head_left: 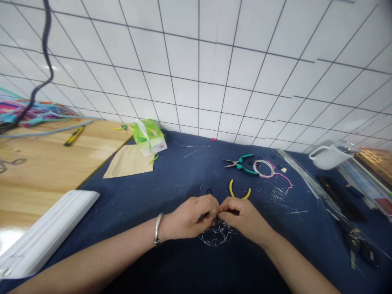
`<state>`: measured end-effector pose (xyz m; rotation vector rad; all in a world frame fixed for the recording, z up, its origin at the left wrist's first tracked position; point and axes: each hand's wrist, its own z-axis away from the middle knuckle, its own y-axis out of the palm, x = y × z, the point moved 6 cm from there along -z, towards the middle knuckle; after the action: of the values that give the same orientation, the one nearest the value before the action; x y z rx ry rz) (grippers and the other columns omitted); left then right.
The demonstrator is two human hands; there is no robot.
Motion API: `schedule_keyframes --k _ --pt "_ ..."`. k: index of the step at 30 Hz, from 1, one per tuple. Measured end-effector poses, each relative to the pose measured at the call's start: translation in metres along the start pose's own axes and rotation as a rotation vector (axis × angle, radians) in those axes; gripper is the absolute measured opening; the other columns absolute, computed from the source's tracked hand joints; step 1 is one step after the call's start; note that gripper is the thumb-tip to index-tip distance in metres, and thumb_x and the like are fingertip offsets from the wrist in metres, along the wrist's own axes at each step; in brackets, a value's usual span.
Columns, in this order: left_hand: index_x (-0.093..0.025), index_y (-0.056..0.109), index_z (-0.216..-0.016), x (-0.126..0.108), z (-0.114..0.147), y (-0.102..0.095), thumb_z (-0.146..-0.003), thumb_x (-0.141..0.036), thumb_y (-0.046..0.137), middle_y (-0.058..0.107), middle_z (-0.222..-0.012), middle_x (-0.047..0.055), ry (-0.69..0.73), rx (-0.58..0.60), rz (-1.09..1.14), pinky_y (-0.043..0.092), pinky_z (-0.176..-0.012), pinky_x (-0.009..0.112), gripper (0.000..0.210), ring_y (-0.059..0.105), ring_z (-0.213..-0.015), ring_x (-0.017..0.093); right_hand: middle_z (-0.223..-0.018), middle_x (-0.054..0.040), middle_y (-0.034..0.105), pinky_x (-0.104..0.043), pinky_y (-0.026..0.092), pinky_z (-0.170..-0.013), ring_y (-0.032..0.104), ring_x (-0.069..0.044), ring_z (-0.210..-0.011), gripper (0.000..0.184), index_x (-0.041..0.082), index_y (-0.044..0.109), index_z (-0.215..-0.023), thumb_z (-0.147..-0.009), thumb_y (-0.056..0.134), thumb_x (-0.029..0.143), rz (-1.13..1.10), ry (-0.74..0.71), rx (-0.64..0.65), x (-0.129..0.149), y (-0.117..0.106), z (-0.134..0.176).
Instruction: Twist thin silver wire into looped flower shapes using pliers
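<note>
My left hand [194, 216], with a silver bangle at the wrist, and my right hand [245, 216] meet fingertip to fingertip over the dark blue cloth. Both are closed in a pinch on an openwork piece of bent silvery wire [216, 237], whose loops hang below the fingers. The exact spot they grip is hidden by the fingers. Just beyond my right hand lie the yellow handles of a tool [232, 188], its jaws out of sight under the hand. Farther back, teal-handled needle-nose pliers [237, 163] lie with their jaws apart.
A ring-shaped coil [263, 168] with pink cord lies right of the pliers, near wire offcuts [278, 196]. A white mug [327, 157] and keys [352, 249] are at right. At left are a tissue pack [148, 134], a long white case [55, 232] and a yellow cutter [74, 136]. The tiled wall [211, 81] bounds the back.
</note>
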<state>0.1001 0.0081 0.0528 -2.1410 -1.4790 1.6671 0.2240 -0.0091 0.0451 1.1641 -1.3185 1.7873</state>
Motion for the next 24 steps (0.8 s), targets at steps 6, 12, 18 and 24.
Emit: schedule_keyframes --k 6,12,18,24 --pt "-0.018 0.042 -0.077 0.000 0.003 -0.005 -0.079 -0.003 0.046 0.054 -0.085 0.002 -0.060 -0.110 0.011 0.045 -0.065 0.022 0.016 0.054 -0.074 0.010 -0.071 0.0016 0.056 -0.020 0.041 -0.064 0.053 -0.009 -0.067 0.012 0.018 0.064 -0.073 -0.075 0.055 0.011 0.088 -0.121 -0.069 0.011 0.003 0.004" --pt "-0.017 0.045 -0.075 0.003 0.003 -0.004 -0.078 -0.002 0.045 0.053 -0.084 0.003 -0.078 -0.098 0.078 0.045 -0.065 0.023 0.016 0.054 -0.074 0.010 -0.070 0.0019 0.057 -0.021 0.041 -0.063 0.054 -0.010 -0.067 0.012 0.019 0.065 -0.071 -0.074 0.056 0.011 0.125 -0.121 -0.067 0.010 0.003 0.002" --pt "-0.015 0.047 -0.070 0.012 0.000 -0.002 -0.077 -0.003 0.047 0.052 -0.082 0.003 -0.164 -0.079 0.204 0.047 -0.064 0.024 0.015 0.054 -0.071 0.010 -0.071 0.0015 0.059 -0.021 0.041 -0.061 0.054 -0.011 -0.066 0.013 0.019 0.064 -0.076 -0.078 0.052 0.015 0.102 -0.031 -0.095 0.003 -0.006 0.000" --pt "-0.015 0.042 -0.073 0.035 0.004 0.001 -0.081 -0.008 0.046 0.047 -0.083 0.000 -0.387 -0.255 0.583 0.047 -0.051 0.020 0.012 0.053 -0.056 0.005 -0.065 0.0006 0.053 -0.025 0.040 -0.064 0.049 -0.012 -0.063 0.015 0.018 0.055 -0.067 -0.081 0.051 0.019 0.263 -0.251 -0.427 0.026 -0.025 0.018"
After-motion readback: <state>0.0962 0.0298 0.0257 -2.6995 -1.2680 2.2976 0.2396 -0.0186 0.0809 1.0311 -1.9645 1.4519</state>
